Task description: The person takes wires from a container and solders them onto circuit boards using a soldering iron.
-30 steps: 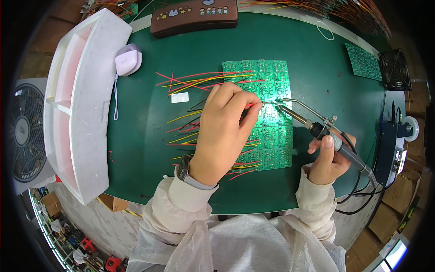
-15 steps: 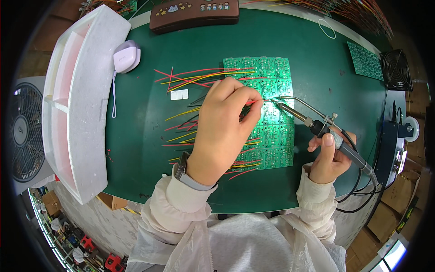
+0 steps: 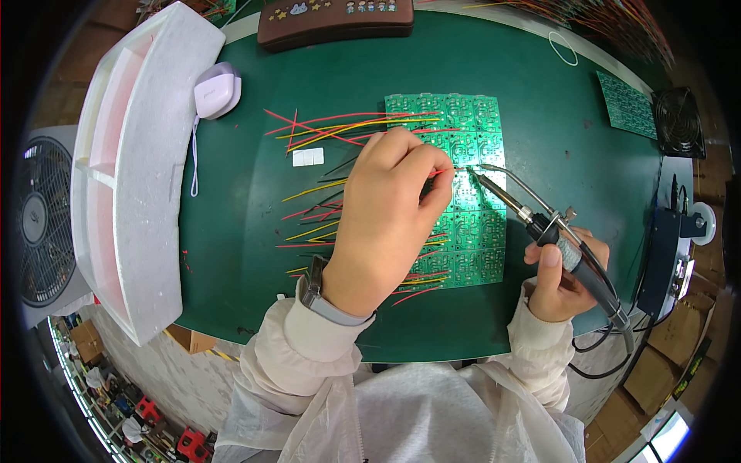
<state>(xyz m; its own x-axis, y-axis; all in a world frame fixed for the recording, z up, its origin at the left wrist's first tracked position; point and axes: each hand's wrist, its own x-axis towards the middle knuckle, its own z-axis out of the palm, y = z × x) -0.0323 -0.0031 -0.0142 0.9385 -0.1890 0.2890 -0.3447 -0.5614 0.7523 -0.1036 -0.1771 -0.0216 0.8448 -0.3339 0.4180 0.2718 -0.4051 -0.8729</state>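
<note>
My left hand (image 3: pixel 394 193) pinches a red wire (image 3: pixel 441 171) above the circuit panel (image 3: pixel 482 224) midway across the table (image 3: pixel 332 73); at right, my right hand (image 3: pixel 563 282) grips a soldering iron (image 3: pixel 543 228), tip near the wire.

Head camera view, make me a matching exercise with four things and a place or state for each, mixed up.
1. Left hand
2. Soldering iron
3. Brown case
4. Lilac case

A. Beside the white foam box
B. Held in the right hand
C. Pinching a red wire
D. At the green table's far edge

Pairs: 1-C, 2-B, 3-D, 4-A
</note>
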